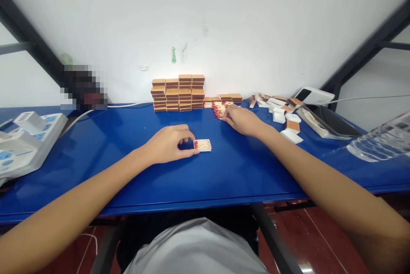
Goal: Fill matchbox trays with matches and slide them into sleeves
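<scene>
A small white matchbox tray (207, 149), part filled with red-tipped matches, lies on the blue table in front of me. My left hand (174, 143) holds its left end between thumb and forefinger. Farther back and to the right, a heap of loose matches (219, 109) lies with red heads toward me. The bunched fingertips of my right hand (241, 119) touch the heap's right side; whatever is pinched between them is hidden. Closed matchboxes (178, 94) stand in stacked columns by the wall, left of the heap.
Opened, empty-looking box sleeves and trays (282, 113) are strewn at the right, beside a white device (315, 95) and a clear plastic wrapper (381, 139). A white power strip (41, 148) with plugs occupies the left end of the blue table (153, 188). Dark metal posts flank both sides.
</scene>
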Tool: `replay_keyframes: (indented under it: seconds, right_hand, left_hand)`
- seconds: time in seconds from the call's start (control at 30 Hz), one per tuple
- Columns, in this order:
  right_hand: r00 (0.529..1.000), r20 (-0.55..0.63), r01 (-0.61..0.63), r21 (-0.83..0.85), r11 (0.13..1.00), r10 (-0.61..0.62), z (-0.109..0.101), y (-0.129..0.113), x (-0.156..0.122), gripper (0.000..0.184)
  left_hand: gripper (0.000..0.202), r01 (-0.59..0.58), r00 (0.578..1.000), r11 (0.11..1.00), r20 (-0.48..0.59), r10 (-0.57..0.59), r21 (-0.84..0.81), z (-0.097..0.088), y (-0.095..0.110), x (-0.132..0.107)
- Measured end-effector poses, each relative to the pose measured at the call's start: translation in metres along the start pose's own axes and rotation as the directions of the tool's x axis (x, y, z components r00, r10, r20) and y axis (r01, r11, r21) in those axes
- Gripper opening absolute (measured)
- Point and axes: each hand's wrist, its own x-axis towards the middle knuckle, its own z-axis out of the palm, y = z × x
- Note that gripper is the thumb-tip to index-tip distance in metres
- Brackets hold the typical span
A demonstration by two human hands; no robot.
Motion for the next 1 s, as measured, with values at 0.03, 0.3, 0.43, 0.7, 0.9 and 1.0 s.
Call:
replay_keyframes:
  seconds: [0.03, 0.3, 0.43, 0.7, 0.9, 1.0]
  right_hand:
    - [1.0, 0.006, 0.003, 0.003, 1.0, -0.003, 0.0, 0.0, 0.0, 0.017]
    - [0.982, -0.08, 0.19, 0.284, 0.94, -0.174, -0.018, -0.032, -0.018, 0.018]
    - [0.954, -0.065, 0.295, 0.372, 0.88, -0.292, -0.026, -0.071, -0.036, 0.019]
    - [0.944, -0.024, 0.314, 0.362, 0.877, -0.328, -0.025, -0.089, -0.042, 0.016]
    - [0.97, -0.19, 0.199, 0.257, 0.946, -0.153, -0.024, -0.038, -0.019, 0.014]
    - [0.985, -0.151, 0.109, 0.169, 0.98, -0.084, -0.015, -0.005, -0.008, 0.016]
  left_hand:
    - [0.034, -0.001, 1.0, 1.0, -0.002, 0.001, 0.001, 0.0, 0.0, 0.0]
    - [0.033, 0.008, 1.0, 1.0, -0.017, -0.008, 0.012, 0.002, -0.001, 0.0]
    - [0.032, 0.007, 1.0, 1.0, -0.026, -0.007, 0.026, 0.003, -0.002, 0.0]
    - [0.034, 0.009, 0.999, 1.0, -0.03, -0.009, 0.008, 0.003, -0.002, 0.001]
    - [0.035, 0.019, 1.0, 1.0, -0.025, -0.019, 0.01, 0.001, -0.001, 0.001]
    - [0.035, 0.015, 1.0, 1.0, -0.017, -0.015, 0.011, 0.001, -0.001, 0.0]
